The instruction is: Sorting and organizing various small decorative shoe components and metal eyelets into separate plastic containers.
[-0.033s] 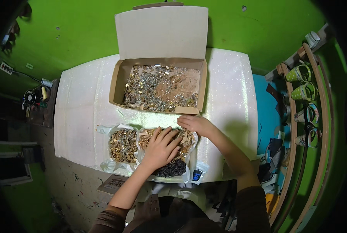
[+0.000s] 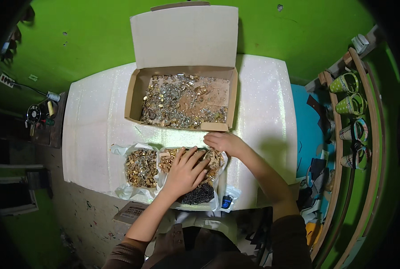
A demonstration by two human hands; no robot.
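Note:
My left hand (image 2: 186, 173), open with its fingers spread, rests palm down on small gold-coloured pieces (image 2: 166, 160) in a white plastic-lined tray (image 2: 216, 193). Clustered black beads (image 2: 197, 194) fill the tray's near part. My right hand (image 2: 224, 143) is at the tray's far right corner, its fingers bent together and pointing left; what they hold, if anything, is hidden. Left of this tray, a second plastic-lined one (image 2: 127, 192) contains mixed gold and silver pieces (image 2: 141, 167). Beyond both hands stands an open cardboard box (image 2: 134, 93) scattered with small gold and silver pieces (image 2: 168, 101).
A glittery white cloth (image 2: 265, 103) covers the table. Beside the tray lies a small packet with a dark blue label (image 2: 227, 201). At the right, green sandals (image 2: 350, 105) hang on a wooden rack (image 2: 332, 101). The box's raised lid (image 2: 184, 38) leans near the green wall.

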